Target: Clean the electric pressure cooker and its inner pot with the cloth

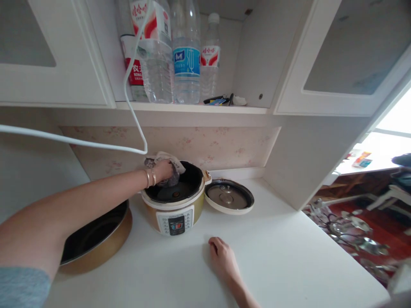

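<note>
Inside the open rice cooker (195,205), my left hand (164,170) is closed on a crumpled grey and white cloth (175,164), pressed near the left inner wall of the dark pot. The cooker has a gold body with a control panel (176,222) on its front. Its round lid (226,196) lies at the right, metal inner side up. My right hand (221,254) rests on the white counter in front of the cooker, fingers curled in and nothing visible in them.
A large gold pan (105,252) with a dark inside stands left, below my left arm. Several plastic bottles (186,64) stand on the shelf (192,109) above. A white cable (80,141) hangs across the left. The counter (289,256) ends at the right, above a red floor.
</note>
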The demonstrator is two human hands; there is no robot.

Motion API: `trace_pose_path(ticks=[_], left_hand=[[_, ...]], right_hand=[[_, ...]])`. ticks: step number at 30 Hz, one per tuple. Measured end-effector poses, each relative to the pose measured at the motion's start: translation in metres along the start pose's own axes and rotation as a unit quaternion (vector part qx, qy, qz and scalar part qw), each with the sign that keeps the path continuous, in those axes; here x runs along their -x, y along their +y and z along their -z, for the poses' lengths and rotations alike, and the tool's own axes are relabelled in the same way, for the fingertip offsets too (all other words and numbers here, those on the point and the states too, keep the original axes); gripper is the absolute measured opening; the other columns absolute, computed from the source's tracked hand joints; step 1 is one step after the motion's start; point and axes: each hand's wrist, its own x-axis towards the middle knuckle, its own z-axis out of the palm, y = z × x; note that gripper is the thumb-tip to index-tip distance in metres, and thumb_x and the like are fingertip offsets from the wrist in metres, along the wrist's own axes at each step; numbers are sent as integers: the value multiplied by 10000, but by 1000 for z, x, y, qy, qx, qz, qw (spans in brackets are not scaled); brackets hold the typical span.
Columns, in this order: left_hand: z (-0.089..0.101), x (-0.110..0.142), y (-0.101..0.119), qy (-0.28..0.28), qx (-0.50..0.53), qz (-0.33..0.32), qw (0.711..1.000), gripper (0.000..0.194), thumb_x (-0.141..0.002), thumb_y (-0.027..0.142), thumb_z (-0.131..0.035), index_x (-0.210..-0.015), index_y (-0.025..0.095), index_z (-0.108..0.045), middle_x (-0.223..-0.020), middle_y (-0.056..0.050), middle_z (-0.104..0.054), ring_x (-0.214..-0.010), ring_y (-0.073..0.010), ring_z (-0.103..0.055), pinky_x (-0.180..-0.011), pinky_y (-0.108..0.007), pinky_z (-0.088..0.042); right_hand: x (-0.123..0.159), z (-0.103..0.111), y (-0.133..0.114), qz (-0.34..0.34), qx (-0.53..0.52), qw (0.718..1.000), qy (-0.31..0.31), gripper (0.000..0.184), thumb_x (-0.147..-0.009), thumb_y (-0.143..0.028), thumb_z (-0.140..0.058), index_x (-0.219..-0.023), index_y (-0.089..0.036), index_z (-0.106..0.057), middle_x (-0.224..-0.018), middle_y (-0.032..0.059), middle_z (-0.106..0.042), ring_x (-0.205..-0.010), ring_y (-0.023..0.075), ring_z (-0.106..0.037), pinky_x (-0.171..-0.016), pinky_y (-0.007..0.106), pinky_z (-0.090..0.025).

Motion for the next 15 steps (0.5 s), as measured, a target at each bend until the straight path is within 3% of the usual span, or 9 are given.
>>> trace_pose_path(ticks=[3,5,7,8,11,15], left_hand=[[-1,-7,11,-29,-19,-134,990,196,-713,39,-589,-635,211,-641,-938,-71,-692,-1061,-203,-562,-1013,-342,-321],[-3,-13,20,-31,-44,-244,968,190,-795,97,-550,-746,242,-663,-1102,-53,-659,-1120,-173,-527,-1038,-311,-299],[-7,-21,29,-15,-58,-317,946,199,-825,114,-526,-783,248,-667,-1167,-49,-634,-1144,-163,-511,-1048,-301,-291],[-10,-25,32,-9,-55,-324,944,197,-820,113,-532,-774,247,-668,-1154,-48,-642,-1140,-162,-514,-1045,-296,-294],[-17,-30,31,-7,-30,-231,972,172,-757,95,-574,-720,232,-672,-1023,-65,-686,-1091,-179,-548,-1027,-297,-306],[-19,-12,19,8,-21,-91,996,125,-686,80,-566,-690,147,-672,-848,-165,-693,-970,-277,-598,-990,-440,-303]], right_hand=[[-1,0,0,-1,8,1000,-1,251,-884,-186,-369,-872,-230,-616,-875,12,-650,-806,145,-601,-727,209,-382],[-1,0,0,-1,12,1000,-2,250,-887,-189,-370,-869,-231,-616,-877,12,-651,-805,145,-603,-725,207,-381],[-1,0,-1,-2,14,1000,-2,253,-887,-186,-370,-869,-233,-617,-878,13,-653,-806,144,-604,-726,206,-381],[-1,0,-1,-3,15,1000,-2,254,-886,-183,-370,-867,-233,-618,-877,14,-654,-807,145,-604,-727,206,-380],[0,1,-1,-7,16,1000,-1,253,-882,-181,-375,-866,-232,-622,-876,14,-656,-805,146,-603,-726,208,-380],[1,0,-1,-4,13,1000,1,249,-880,-179,-380,-866,-230,-624,-877,12,-656,-817,146,-602,-741,210,-381]])
